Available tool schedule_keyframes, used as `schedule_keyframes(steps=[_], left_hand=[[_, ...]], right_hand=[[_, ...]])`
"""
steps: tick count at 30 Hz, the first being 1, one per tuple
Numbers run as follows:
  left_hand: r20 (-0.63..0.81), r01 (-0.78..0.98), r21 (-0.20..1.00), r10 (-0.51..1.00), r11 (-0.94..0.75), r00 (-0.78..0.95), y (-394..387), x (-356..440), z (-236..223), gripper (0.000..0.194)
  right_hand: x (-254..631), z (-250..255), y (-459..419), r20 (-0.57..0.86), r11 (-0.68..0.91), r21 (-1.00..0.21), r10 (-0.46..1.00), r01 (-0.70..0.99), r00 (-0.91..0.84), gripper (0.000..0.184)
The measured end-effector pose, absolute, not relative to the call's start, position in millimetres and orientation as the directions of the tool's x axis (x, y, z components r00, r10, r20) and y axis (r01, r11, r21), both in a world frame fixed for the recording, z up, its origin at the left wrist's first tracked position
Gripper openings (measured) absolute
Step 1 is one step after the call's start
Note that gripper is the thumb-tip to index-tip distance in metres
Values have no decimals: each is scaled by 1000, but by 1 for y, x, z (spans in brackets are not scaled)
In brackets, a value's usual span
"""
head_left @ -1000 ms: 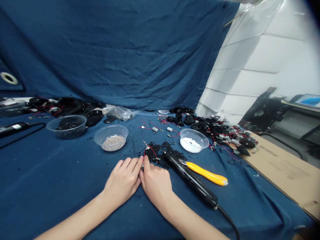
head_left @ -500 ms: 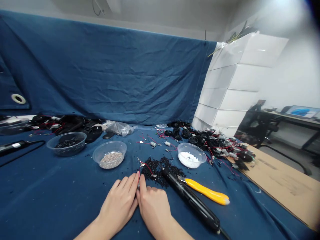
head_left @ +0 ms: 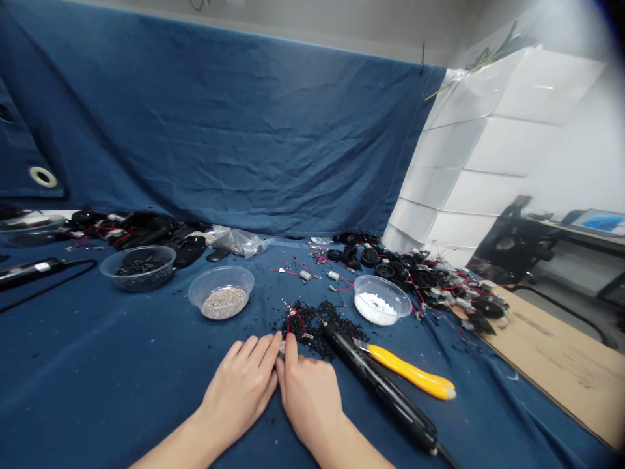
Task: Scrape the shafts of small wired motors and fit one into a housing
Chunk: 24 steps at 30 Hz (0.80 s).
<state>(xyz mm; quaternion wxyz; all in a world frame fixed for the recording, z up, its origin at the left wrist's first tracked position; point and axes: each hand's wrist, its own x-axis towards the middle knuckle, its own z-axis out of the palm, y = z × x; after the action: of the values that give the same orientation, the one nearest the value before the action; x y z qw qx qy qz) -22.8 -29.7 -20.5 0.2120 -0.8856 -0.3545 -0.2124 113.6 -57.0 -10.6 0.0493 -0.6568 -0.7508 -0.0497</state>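
Observation:
My left hand (head_left: 239,385) and my right hand (head_left: 308,398) meet at the fingertips on the blue cloth. Between them they pinch a small metal part with red wire (head_left: 284,345), mostly hidden by my fingers. Just beyond my fingertips lies a heap of black plastic pellets (head_left: 317,329). To the right of my right hand rests a black soldering iron (head_left: 381,384) with its cord. Beyond it is a yellow-handled utility knife (head_left: 410,378).
Clear plastic bowls hold grey granules (head_left: 221,293), white powder (head_left: 379,301) and black pieces (head_left: 138,268). Small motors with red wires (head_left: 305,275) lie further back. Black parts and wires (head_left: 430,281) pile up at right, beside a cardboard sheet (head_left: 556,365).
The whole scene has shifted in view as my head moved, with more of the hanging cloth's top edge showing. My hands stay together on the small wired part.

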Motion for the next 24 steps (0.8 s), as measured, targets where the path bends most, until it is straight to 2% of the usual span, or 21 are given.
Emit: schedule_keyframes(steps=[14,24], left_hand=[[585,688,-237,465,-685,665,-27,-28,-23,37],[592,672,-244,442,-699,674,-28,-24,-24,36]], right_hand=[[113,-12,-58,133,125,-66,984,990,-116,37],[114,-13,-58,124,116,-54,986,992,-108,25]])
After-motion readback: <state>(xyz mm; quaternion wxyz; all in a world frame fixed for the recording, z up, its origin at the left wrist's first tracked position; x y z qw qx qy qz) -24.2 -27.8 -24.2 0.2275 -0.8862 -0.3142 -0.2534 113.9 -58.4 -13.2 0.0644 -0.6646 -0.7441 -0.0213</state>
